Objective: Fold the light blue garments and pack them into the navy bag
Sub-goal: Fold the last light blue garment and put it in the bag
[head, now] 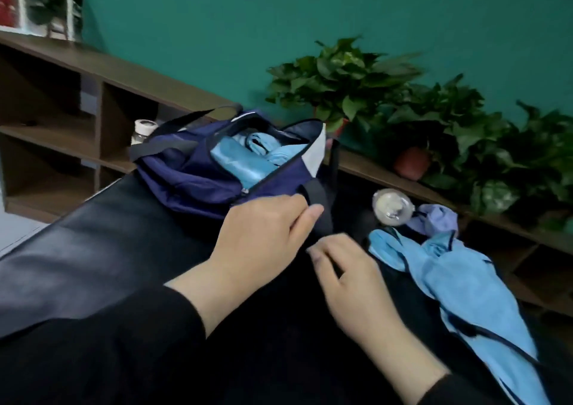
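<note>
The navy bag [192, 172] lies unzipped at the far middle of the black table [93, 243]. Folded light blue garments [245, 159] show through its opening. My left hand [263, 237] rests at the bag's near edge, thumb and fingers pinching its black strap [319, 199]. My right hand [350, 274] hovers just right of it with loosely curled fingers, holding nothing. Another light blue garment [465, 289] with dark trim lies unfolded on the table at the right.
A clear bottle [392, 207] lies by a lilac cloth [437, 220] at the far right. Another bottle [141, 130] stands behind the bag. Brown shelves [102, 109] and potted plants [356, 78] line the green wall.
</note>
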